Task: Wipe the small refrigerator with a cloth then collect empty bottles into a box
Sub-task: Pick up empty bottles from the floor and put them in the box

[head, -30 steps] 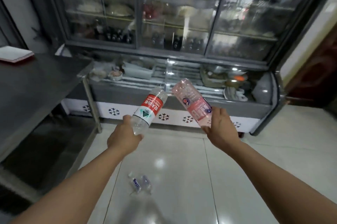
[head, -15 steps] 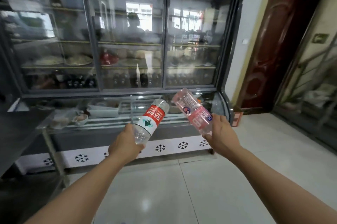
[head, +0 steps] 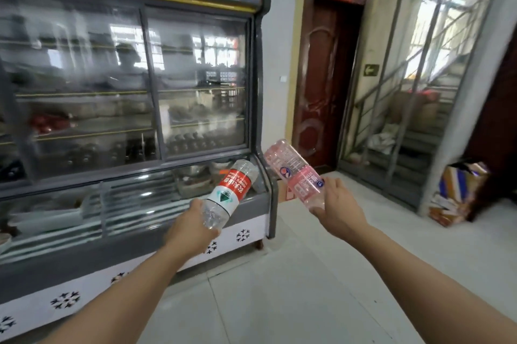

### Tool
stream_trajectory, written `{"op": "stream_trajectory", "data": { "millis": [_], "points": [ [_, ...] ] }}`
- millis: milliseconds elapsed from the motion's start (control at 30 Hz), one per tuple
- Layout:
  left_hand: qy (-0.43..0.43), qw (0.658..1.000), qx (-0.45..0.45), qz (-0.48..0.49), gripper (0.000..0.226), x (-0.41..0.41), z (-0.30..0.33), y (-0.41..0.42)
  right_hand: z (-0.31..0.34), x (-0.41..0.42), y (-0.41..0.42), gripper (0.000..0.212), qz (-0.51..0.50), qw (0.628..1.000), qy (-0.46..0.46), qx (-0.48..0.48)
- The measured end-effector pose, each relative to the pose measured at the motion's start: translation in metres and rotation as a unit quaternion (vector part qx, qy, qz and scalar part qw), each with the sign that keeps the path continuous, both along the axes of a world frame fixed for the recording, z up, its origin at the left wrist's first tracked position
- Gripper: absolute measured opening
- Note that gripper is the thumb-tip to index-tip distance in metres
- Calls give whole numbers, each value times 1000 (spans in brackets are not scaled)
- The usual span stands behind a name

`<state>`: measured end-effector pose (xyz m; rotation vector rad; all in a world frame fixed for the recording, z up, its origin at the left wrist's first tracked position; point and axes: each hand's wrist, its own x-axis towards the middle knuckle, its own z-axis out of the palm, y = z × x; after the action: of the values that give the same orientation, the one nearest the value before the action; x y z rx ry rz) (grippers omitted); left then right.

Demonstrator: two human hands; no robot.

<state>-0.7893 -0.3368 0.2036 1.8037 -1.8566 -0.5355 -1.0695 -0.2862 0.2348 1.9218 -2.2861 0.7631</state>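
bottles: 2 — red-label bottle [head: 232, 190], pink bottle [head: 296, 173] | hands: 2 — left hand [head: 190, 231], right hand [head: 340, 208]

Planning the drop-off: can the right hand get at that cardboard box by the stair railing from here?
Probably not yet. The right hand grips the pink bottle, and the cardboard box sits well beyond it across open floor. Nothing blocks the way; walking closer should do it.

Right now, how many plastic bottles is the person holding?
2. The red-label bottle is in the left hand, and the pink bottle is in the right hand. Blurry bottles inside the fridge aren't counted.
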Motion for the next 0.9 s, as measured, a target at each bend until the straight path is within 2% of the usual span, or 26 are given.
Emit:
{"op": "stream_trajectory", "data": {
  "millis": [200, 333, 433, 633, 900],
  "points": [
    [-7, 998, 13, -64, 59, -114, 0, -28, -3, -106, 12, 59, -73, 997, 9, 9],
    [19, 995, 16, -100, 57, -183, 2, -56, -2, -172, 8, 60, -117, 993, 7, 8],
    [0, 991, 19, -136, 57, -233, 5, -81, 0, -217, -5, 63, -150, 989, 6, 9],
    [18, 983, 14, -181, 59, -332, 4, -160, 2, -303, -55, 62, -186, 982, 22, 13],
    [-12, 975, 9, -224, 66, -471, 1, -285, 10, -421, -147, 60, -223, 975, 9, 14]
  ]
}}
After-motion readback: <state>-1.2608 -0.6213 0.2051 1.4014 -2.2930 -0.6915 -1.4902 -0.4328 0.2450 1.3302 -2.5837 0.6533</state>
